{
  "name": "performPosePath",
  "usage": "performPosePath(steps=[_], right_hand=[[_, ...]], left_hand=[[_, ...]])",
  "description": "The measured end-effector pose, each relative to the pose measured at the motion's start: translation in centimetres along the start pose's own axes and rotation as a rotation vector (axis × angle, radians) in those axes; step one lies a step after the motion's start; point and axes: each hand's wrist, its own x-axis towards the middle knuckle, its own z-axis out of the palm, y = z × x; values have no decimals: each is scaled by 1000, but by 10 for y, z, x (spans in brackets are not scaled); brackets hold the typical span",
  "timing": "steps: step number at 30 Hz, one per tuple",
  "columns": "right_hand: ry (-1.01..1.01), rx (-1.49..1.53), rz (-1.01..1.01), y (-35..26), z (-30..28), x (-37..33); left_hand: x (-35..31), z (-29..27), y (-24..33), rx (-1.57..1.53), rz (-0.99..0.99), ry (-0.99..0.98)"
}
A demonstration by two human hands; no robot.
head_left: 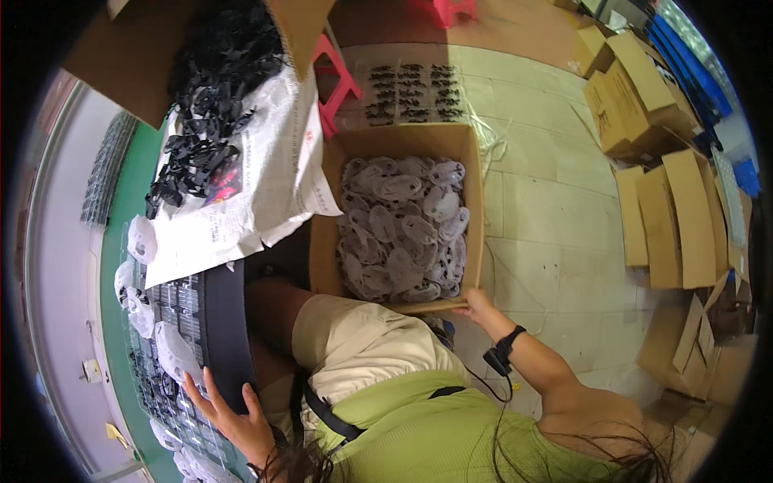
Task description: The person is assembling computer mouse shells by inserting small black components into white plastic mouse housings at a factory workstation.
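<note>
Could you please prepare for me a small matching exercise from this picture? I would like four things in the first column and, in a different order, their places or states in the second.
Things
1. right hand
2. left hand
3. middle carton
4. loose black pieces

Places or states
A. filled with many small plastic bags
B. heaped partly over a white printed sheet
C. on a rim, at the near right corner
D. fingers spread, by a whitish bag

Right pairs: 1-C, 2-D, 3-A, 4-B
</note>
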Motion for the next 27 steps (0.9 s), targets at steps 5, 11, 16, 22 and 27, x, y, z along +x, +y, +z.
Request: performPosePath(steps=[5, 11, 16, 22, 27], right_hand=[[-28, 64, -17, -23, 38, 2], [-25, -81, 41, -32, 34, 18], [-87, -225, -27, -29, 28, 47], [109, -353, -287, -10, 22, 18], [176, -652, -409, 16, -26, -27]], left_hand=[[-12, 10, -7, 211, 119, -79], [-18, 2, -3, 191, 86, -169], [-19, -3, -5, 120, 83, -177], [-21, 1, -12, 2, 111, -100], [-24, -3, -27, -101, 81, -54]])
